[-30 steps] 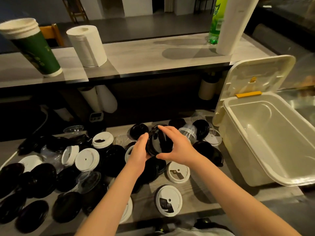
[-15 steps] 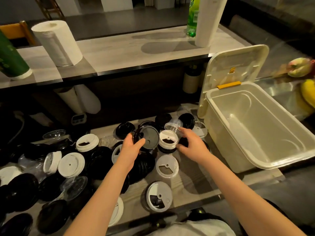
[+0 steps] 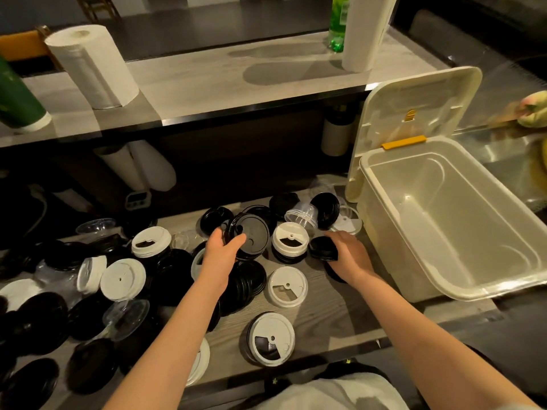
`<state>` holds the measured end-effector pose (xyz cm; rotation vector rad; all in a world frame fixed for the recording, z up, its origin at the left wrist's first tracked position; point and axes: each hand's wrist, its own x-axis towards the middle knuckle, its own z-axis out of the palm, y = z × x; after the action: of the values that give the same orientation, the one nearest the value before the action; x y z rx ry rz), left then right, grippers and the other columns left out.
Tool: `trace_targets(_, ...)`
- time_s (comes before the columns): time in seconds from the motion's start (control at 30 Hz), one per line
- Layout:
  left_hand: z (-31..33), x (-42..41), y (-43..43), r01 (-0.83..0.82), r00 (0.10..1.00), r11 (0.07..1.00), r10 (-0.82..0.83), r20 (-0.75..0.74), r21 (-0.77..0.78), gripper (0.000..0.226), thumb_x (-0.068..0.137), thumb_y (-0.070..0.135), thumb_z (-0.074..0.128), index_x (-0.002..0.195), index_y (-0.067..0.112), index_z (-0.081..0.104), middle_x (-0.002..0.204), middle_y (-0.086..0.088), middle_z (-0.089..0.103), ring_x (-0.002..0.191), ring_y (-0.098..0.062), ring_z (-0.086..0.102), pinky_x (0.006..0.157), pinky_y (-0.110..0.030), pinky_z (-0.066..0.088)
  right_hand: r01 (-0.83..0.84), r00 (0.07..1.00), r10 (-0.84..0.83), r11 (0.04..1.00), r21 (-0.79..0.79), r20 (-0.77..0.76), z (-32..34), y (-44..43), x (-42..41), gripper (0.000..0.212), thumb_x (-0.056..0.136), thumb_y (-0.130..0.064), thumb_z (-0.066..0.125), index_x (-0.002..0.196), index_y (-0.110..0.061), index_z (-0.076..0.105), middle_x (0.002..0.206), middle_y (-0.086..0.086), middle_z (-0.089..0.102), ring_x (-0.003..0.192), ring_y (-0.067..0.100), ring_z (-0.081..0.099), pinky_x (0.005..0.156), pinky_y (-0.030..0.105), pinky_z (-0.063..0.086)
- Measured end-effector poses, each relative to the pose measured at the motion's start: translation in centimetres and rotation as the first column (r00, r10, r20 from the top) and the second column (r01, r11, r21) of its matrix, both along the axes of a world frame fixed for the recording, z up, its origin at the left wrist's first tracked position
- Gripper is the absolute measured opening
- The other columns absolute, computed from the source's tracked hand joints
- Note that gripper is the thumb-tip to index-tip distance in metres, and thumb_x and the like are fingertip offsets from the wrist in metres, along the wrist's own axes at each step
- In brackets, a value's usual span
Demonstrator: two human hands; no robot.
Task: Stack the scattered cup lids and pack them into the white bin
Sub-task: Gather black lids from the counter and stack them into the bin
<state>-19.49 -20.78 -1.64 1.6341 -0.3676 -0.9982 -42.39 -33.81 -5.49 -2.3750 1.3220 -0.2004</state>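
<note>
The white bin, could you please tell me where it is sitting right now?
In the head view the white bin sits open at the right end of the wooden table, just right of the right hand, its lid raised behind it.

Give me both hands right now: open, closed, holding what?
Left hand: closed on a stack of black lids.
Right hand: closing on a black lid on the table; full grip cannot be told.

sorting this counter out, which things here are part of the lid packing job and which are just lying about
Part of the job:
- black plastic lid stack in the left hand
- black plastic lid under the right hand
- open white plastic bin

Lying about:
- white paper towel roll
- green plastic bottle
</note>
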Motion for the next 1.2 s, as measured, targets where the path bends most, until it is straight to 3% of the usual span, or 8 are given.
trace_targets(0.2,1.0,-2.2,-1.2,-0.019,0.998,0.999,0.017,-0.053,-0.049,0.087,0.079,0.030,0.069,0.149,0.016,0.020,0.150,-0.005,0.035,0.135,-0.025,0.037,0.110,-0.049,0.034,0.141,0.903,-0.243,0.947,0.290,0.356,2.3,1.1,0.7,0.032,0.091,-0.004,0.055,0.122,-0.010,0.059,0.115,0.010,0.061,0.107,0.023,0.056,0.085,0.021,0.037)
trace_targets(0.47,2.9,-4.0,-2.9,0.002,1.000,0.996,-0.003,-0.002,-0.094,0.084,0.072,0.043,0.068,0.143,0.017,0.033,0.144,-0.006,0.044,0.132,-0.023,0.042,0.108,-0.049,0.036,0.159,0.826,-0.172,0.985,0.070,0.538,8.6,1.7,1.5,0.015,0.088,-0.006,0.060,0.099,-0.010,0.069,0.092,0.000,0.066,0.085,0.010,0.057,0.075,0.017,0.044)
trace_targets(0.6,5.4,-5.7,-5.2,0.018,0.999,0.979,-0.024,-0.025,-0.201,0.072,0.083,0.028,0.066,0.144,0.011,0.031,0.135,-0.003,0.051,0.128,-0.020,0.046,0.109,-0.046,0.036,0.194,0.724,-0.189,0.979,0.067,0.664,13.1,-0.4,-0.8,0.014,0.083,-0.001,0.065,0.088,-0.015,0.066,0.080,-0.004,0.062,0.073,0.003,0.056,0.064,0.011,0.044)
trace_targets(0.73,7.7,-9.0,-7.9,0.066,0.998,0.963,-0.070,-0.005,-0.263,0.061,0.092,0.013,0.057,0.145,0.007,0.026,0.104,0.016,0.054,0.113,-0.013,0.050,0.107,-0.042,0.038,0.242,0.687,-0.196,0.970,0.034,0.699,15.6,-3.7,-4.7,0.017,0.081,0.000,0.068,0.084,-0.016,0.062,0.077,-0.006,0.060,0.073,0.009,0.056,0.066,0.009,0.044)
trace_targets(0.8,8.6,-10.6,-9.2,0.083,0.996,0.960,-0.088,-0.009,-0.268,0.065,0.092,0.015,0.058,0.147,0.010,0.023,0.121,0.008,0.055,0.118,-0.014,0.050,0.108,-0.040,0.037,0.237,0.748,-0.198,0.971,0.024,0.633,15.6,-5.6,-7.0,0.019,0.080,0.001,0.067,0.081,-0.017,0.059,0.074,-0.011,0.057,0.072,0.005,0.054,0.066,0.007,0.041)
trace_targets(0.9,9.3,-12.9,-10.8,0.089,0.994,0.956,-0.104,-0.040,-0.279,0.053,0.094,0.012,0.054,0.142,0.011,0.032,0.099,0.017,0.054,0.092,0.000,0.054,0.096,-0.031,0.042,0.216,0.877,-0.217,0.975,0.051,0.429,14.0,-8.5,-10.5,0.018,0.078,0.001,0.064,0.081,-0.016,0.059,0.075,-0.001,0.061,0.074,0.014,0.056,0.067,0.020,0.041)
trace_targets(1.0,9.4,-14.8,-12.0,0.119,0.989,0.956,-0.137,-0.050,-0.267,0.027,0.094,0.012,0.053,0.114,0.029,0.048,0.099,0.016,0.058,0.092,0.001,0.056,0.081,-0.024,0.049,0.170,0.965,-0.184,0.982,0.087,0.189,11.9,-11.2,-13.4,0.016,0.079,-0.003,0.060,0.083,-0.019,0.060,0.085,0.004,0.063,0.085,0.024,0.059,0.069,0.029,0.042)
trace_targets(1.2,9.6,-17.5,-13.6,0.087,0.995,0.963,-0.095,-0.017,-0.255,0.022,0.094,0.012,0.053,0.107,0.029,0.053,0.109,0.006,0.063,0.099,-0.006,0.061,0.081,-0.023,0.051,-0.037,0.938,-0.010,0.991,-0.131,-0.347,8.9,-14.9,-14.3,0.020,0.088,-0.014,0.050,0.104,-0.020,0.059,0.104,0.007,0.063,0.099,0.028,0.057,0.069,0.029,0.043)
